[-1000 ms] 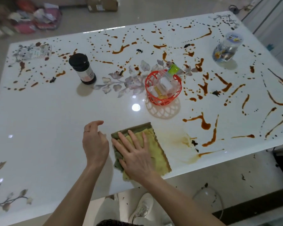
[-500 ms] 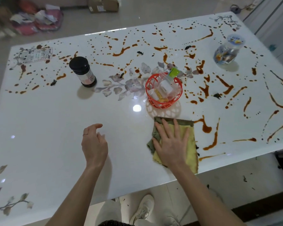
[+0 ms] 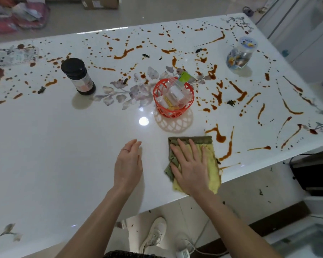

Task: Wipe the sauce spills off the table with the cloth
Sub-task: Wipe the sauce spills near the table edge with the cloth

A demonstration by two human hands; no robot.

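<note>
A folded yellow and olive cloth [image 3: 211, 155] lies flat near the front edge of the white table [image 3: 63, 146]. My right hand [image 3: 191, 166] presses on it with straight, spread fingers. Just right of the cloth are brown sauce streaks [image 3: 226, 152], and many more sauce drips [image 3: 125, 53] cover the far and right parts of the table. My left hand [image 3: 128, 162] hovers just left of the cloth with relaxed fingers and holds nothing.
A red mesh basket [image 3: 157, 101] with small packets stands just beyond the cloth. A dark jar [image 3: 77, 76] with a black lid stands at the left, a clear plastic jar [image 3: 240, 53] at the far right. The table's front edge runs close under my right wrist.
My right hand slid the cloth to the right along the front edge, over the smeared patch, up to the streaks. My left hand stayed in place.
</note>
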